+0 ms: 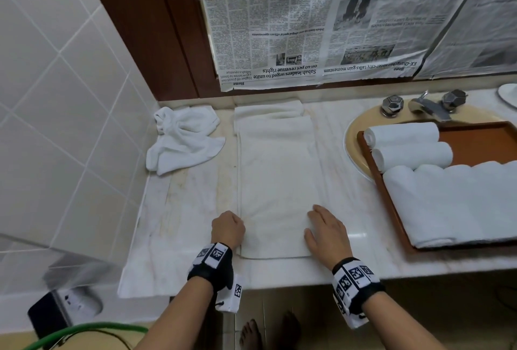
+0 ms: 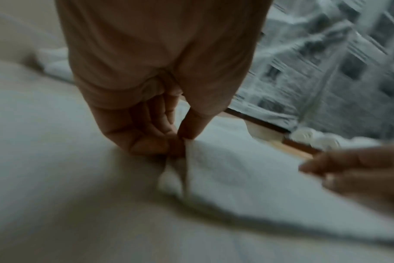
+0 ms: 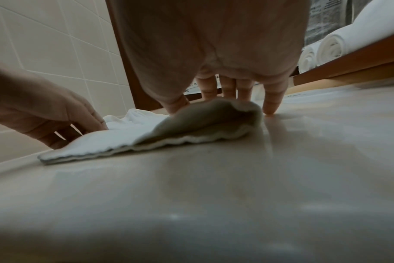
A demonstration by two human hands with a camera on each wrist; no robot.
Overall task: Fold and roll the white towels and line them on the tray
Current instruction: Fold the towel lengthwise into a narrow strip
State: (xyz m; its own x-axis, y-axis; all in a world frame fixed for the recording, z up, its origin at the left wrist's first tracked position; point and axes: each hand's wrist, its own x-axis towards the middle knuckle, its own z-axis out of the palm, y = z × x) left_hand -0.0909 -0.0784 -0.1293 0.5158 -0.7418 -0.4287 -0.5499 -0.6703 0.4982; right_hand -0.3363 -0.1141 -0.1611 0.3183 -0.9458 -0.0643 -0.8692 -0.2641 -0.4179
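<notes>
A long folded white towel lies lengthwise on the marble counter. My left hand is curled at its near left corner, where thumb and fingers pinch the edge of the towel. My right hand is on the near right edge. In the right wrist view its fingers reach down behind a raised hump of the towel, held between thumb and fingers. Two rolled towels lie side by side at the far end of the brown tray.
A thick folded towel covers the tray's near half. A crumpled towel lies at the back left. Another flat towel drapes over the counter's left front edge. The tray sits over the sink, below the faucet.
</notes>
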